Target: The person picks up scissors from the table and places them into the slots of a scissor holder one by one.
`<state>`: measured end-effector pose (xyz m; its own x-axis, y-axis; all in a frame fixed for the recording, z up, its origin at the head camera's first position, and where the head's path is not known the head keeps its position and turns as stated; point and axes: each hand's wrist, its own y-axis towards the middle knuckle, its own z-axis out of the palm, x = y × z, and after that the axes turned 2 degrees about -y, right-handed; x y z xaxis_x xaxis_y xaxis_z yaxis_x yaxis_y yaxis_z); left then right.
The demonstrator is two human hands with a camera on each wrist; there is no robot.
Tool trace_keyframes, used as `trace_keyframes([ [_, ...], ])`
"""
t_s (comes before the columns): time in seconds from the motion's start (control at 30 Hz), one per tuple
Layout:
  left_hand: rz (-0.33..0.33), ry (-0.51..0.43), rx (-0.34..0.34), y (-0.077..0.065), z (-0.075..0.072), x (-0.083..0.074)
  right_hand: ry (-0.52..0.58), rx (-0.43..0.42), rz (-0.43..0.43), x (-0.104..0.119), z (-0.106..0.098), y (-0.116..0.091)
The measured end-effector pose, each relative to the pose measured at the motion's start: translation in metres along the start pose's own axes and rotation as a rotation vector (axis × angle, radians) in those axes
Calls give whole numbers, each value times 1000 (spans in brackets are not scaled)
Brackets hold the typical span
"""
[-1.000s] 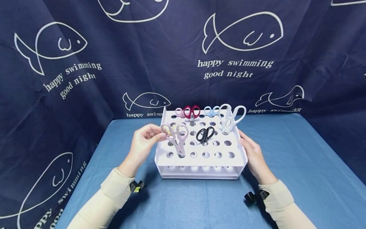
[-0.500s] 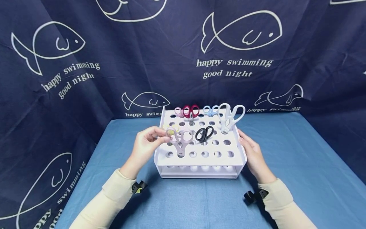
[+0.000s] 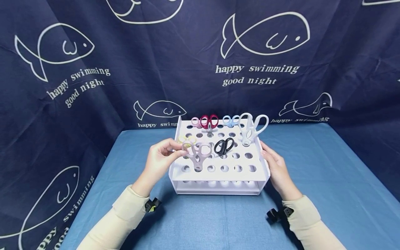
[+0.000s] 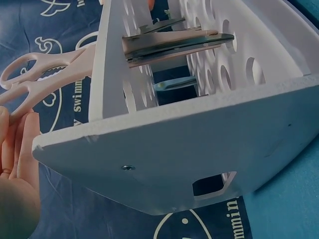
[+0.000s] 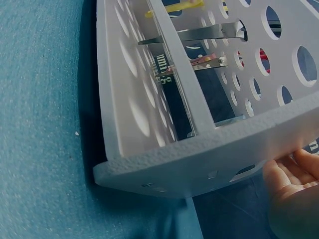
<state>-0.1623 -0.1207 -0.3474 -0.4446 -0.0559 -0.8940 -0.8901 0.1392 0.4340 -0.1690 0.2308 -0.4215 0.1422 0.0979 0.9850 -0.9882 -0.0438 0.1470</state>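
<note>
My left hand (image 3: 160,158) pinches the left handle loop of pale pink scissors (image 3: 198,162), which stand in a front-row hole of a white perforated rack (image 3: 218,176). Their blades (image 4: 174,46) reach down through the top board toward the lower board in the left wrist view. Yellow-handled scissors (image 3: 187,140) stand just behind that hand, partly covered. My right hand (image 3: 276,168) rests against the outside of the rack's right side panel (image 5: 234,157), fingertips touching it in the right wrist view.
Black scissors (image 3: 224,147) stand mid-rack, and large pale blue-white scissors (image 3: 250,131) at the right. Along the back are pink scissors (image 3: 196,122), dark red scissors (image 3: 209,122) and light blue scissors (image 3: 231,121). A blue cloth (image 3: 218,222) covers the table; a navy curtain (image 3: 193,76) hangs behind.
The pale pink scissors have sunk lower into their hole and leaned right, the left hand moving slightly right with them. The yellow handles show more. The right hand stays put.
</note>
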Motion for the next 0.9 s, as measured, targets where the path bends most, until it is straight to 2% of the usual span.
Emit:
trace_keyframes([
  [0.67,30,0,-26,-4,2,2,-9,-2,16,0,0,-1],
  [0.9,5,-7,-26,-2,0,6,-13,-4,9,-1,-1,0],
])
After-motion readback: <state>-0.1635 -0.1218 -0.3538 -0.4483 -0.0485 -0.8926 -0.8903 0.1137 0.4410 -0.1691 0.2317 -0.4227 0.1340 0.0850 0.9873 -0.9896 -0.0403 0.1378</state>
